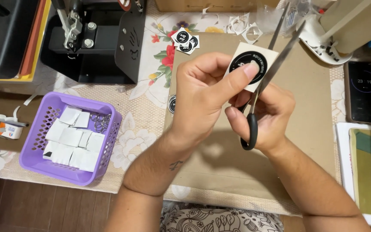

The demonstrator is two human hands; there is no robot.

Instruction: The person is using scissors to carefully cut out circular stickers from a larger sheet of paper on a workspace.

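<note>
Above the brown bench [305, 86], your left hand [202, 92] pinches a white sticker [250, 65] with black circle; your right hand [265, 116] grips open scissors [265, 81] beside it.

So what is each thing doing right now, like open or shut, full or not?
Scissors: blades open, around the edge of the paper square.
Paper square: held up, black round print on it, not yet cut round.
Left hand: pinching the paper square.
Right hand: fingers through the scissors' black handles.
Purple basket: partly filled with white squares and some metal rings.
Phone: screen lit.
</note>
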